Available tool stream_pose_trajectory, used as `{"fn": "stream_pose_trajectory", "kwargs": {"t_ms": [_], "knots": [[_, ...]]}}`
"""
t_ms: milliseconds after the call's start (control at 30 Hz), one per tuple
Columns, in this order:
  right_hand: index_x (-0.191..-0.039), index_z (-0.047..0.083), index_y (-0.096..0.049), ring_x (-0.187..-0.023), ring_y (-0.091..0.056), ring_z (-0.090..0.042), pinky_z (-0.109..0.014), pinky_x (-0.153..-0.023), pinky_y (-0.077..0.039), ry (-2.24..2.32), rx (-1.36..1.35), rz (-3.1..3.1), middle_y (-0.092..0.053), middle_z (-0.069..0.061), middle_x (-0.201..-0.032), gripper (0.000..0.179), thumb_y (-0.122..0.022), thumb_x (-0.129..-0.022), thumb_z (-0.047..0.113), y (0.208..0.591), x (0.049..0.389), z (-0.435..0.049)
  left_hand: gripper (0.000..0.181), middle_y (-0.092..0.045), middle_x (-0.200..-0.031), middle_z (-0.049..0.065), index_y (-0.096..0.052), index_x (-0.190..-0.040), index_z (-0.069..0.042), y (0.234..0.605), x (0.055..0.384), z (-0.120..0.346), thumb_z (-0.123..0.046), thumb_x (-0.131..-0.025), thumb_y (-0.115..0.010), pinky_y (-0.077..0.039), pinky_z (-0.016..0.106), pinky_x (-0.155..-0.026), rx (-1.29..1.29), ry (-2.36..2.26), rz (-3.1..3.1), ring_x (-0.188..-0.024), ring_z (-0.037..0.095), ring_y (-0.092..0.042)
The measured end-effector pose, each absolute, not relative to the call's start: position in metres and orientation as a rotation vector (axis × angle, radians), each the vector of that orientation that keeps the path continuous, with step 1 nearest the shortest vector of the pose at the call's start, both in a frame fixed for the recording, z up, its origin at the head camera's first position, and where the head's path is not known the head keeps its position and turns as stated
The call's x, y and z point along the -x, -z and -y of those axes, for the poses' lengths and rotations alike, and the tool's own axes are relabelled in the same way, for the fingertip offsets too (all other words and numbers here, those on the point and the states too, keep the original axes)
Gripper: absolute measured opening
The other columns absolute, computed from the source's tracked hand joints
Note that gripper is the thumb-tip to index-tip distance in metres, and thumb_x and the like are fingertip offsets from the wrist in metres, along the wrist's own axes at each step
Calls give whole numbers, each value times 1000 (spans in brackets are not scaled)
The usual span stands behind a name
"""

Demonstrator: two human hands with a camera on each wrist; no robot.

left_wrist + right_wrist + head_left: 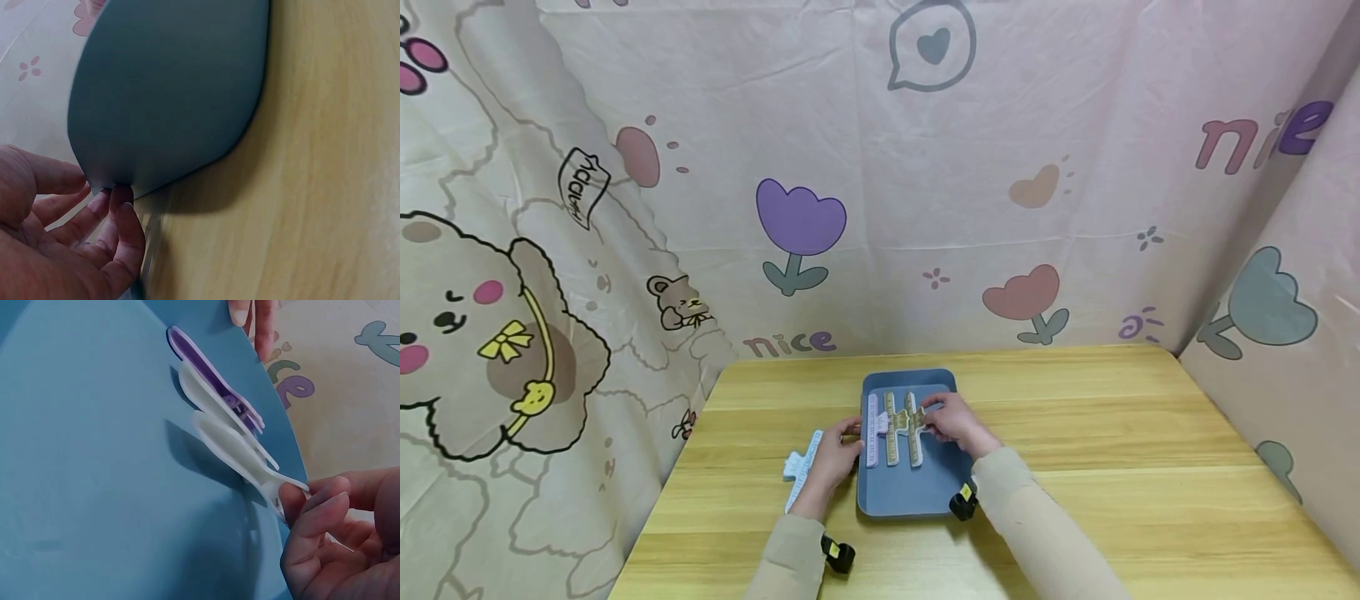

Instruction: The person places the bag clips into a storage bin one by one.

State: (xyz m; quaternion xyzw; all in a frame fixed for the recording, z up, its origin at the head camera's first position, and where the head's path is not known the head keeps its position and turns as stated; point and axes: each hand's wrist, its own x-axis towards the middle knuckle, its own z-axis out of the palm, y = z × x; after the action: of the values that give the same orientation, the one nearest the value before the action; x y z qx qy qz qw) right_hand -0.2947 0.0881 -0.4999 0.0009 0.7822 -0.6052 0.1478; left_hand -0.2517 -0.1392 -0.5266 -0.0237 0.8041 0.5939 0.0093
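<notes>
In the head view a blue-grey tray (pixel 895 493) holds three ruler clips side by side: a light purple clip (pixel 872 433) at the left, then a gold-patterned clip (pixel 891 442) and a second gold-patterned clip (pixel 916 448). My right hand (pixel 957 423) pinches the grip of the rightmost gold-patterned clip, whose pale side (pixel 228 447) faces the right wrist camera. With thumb and fingers, my left hand (pixel 833 457) grips the tray's left rim, also seen in the left wrist view. A light blue ruler clip (pixel 807 460) lies on the table, left of that hand.
The wooden table (pixel 1097 467) extends on both sides of the tray. A printed cloth (pixel 895 167) hangs behind it and along the left and right sides. Black wrist cameras sit on both cuffs, the right one (pixel 963 502) overlapping the tray's lower right corner in view.
</notes>
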Motion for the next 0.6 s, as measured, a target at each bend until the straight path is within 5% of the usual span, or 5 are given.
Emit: {"fn": "stream_pose_trajectory", "kwargs": {"t_ms": [600], "knots": [[-136, -4, -51, -57, -55, -16, -29, -50, -50, 1541, 101, -2281, -62, -17, -79, 44, -58, -95, 7, 489, 291, -102, 45, -58, -118, 20, -53, -134, 7, 527, 251, 139, 8, -90, -56, -51, 34, -79, 73, -1847, -2505, -101, 30, -60]]}}
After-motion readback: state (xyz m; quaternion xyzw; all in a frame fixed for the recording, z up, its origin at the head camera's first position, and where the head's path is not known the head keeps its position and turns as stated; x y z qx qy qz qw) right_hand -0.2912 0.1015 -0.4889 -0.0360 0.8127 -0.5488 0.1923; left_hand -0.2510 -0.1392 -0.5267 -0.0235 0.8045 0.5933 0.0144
